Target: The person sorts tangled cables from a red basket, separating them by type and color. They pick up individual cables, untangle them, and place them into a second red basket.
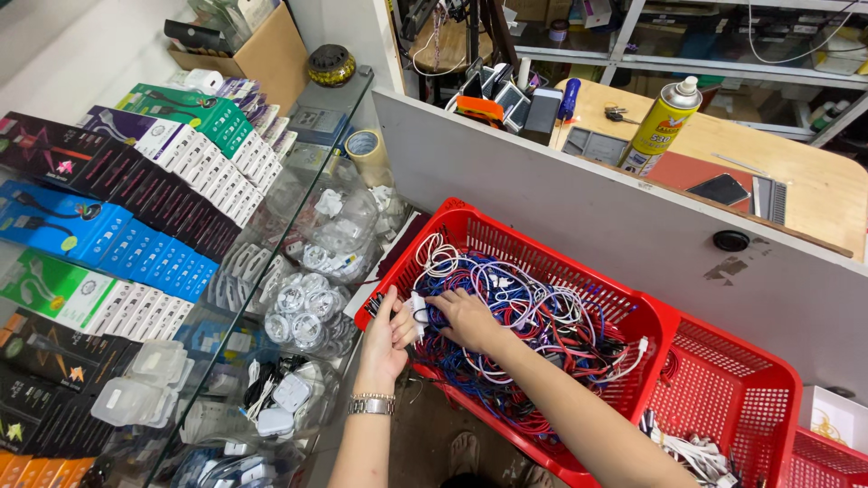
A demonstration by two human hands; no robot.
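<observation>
A red plastic basket (pixel 624 305) holds a tangle of blue, white and red cables (pixel 533 316). My left hand (pixel 387 336), with a metal watch at the wrist, pinches a white connector and cable end (pixel 417 305) at the basket's left rim. My right hand (pixel 465 316) reaches into the pile just beside it, fingers curled around the same bunch of cables.
A second red basket (pixel 750 398) with white cables stands to the right. Glass shelves (pixel 307 271) on the left carry bagged chargers and rows of boxed cables (pixel 136 208). Behind a grey partition (pixel 579 217) is a wooden desk with a spray can (pixel 662 126) and a phone (pixel 719 189).
</observation>
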